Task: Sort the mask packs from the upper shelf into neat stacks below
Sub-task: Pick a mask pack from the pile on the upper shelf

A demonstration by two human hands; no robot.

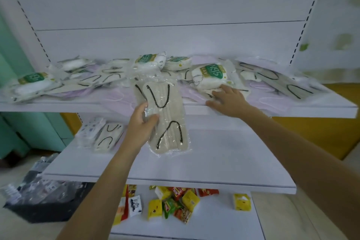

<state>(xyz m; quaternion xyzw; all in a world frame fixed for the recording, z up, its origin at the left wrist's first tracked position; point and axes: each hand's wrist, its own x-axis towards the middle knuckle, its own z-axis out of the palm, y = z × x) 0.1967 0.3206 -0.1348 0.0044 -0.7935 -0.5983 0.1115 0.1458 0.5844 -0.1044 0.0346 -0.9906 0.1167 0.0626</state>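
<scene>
My left hand (140,124) grips a clear-wrapped pack of beige masks with black ear loops (162,117), held upright in front of the upper shelf's edge. My right hand (227,99) rests flat on another beige pack (211,91) at the front of the upper shelf (321,106), just below a white pack with a green label (211,73). Several mask packs lie jumbled across that shelf: beige, white with green labels, and pale purple. On the middle shelf (194,165), at its back left, lie a beige pack (109,136) and a white printed pack (91,129).
The bottom shelf holds several yellow, red and green snack packets (175,203). A dark bin (39,197) with clear wrappers stands on the floor at the lower left. A green wall lies to the left, a yellow panel to the right.
</scene>
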